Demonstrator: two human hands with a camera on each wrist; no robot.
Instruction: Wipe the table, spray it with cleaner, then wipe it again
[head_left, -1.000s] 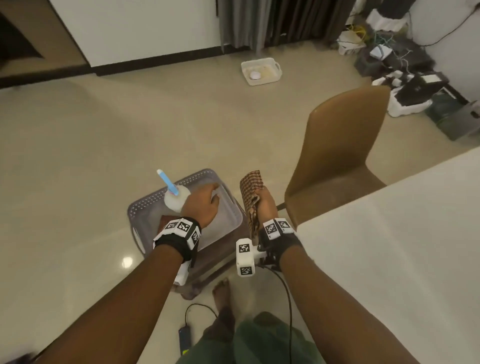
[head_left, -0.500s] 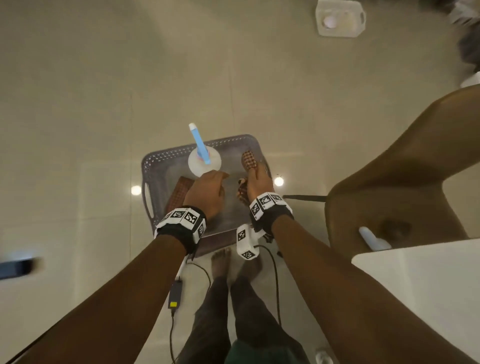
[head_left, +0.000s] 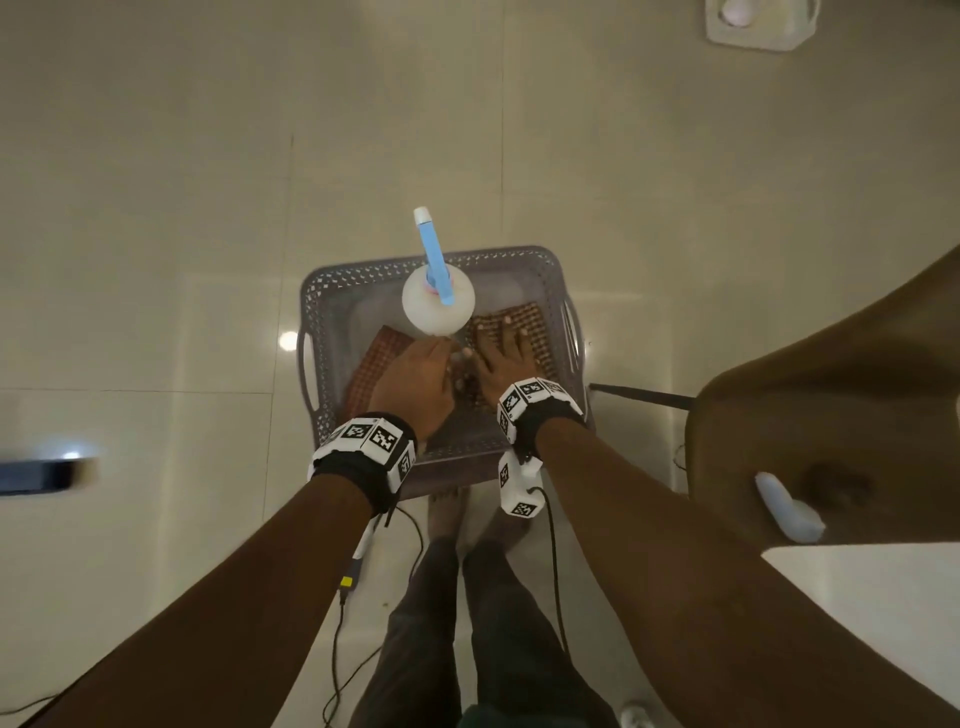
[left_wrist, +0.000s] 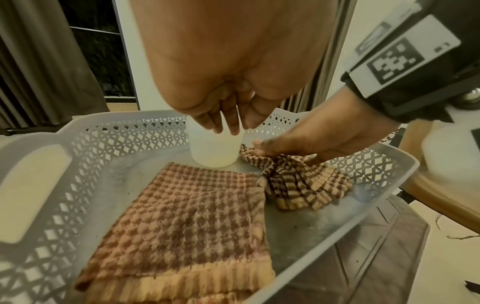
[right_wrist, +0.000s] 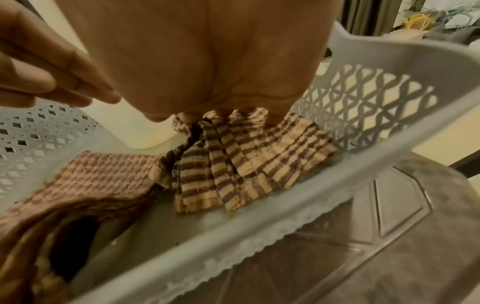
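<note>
A white spray bottle (head_left: 426, 312) with a blue nozzle stands upright in a grey perforated basket (head_left: 431, 265). My left hand (head_left: 447, 353) is just in front of it, fingers straight and pointing down at the bottle's side (left_wrist: 213, 152), gripping nothing. My right hand (head_left: 501, 338) is low in the basket's right half and pinches a brown checked cloth (right_wrist: 246, 164). The cloth fans from my fingers down onto the basket floor. A folded reddish checked cloth (left_wrist: 182, 216) lies flat in the left half.
The basket sits on a dark stool (left_wrist: 363, 246) on the tiled floor. A brown chair (head_left: 831, 389) with a small white object (head_left: 787, 506) on its seat stands to the right. The white table corner (head_left: 883, 623) is at lower right. Cables trail by my feet.
My right hand has brought the brown cloth down into the basket's right side. The bottle now stands in the basket and my left hand has come off it. The view has tilted down.
</note>
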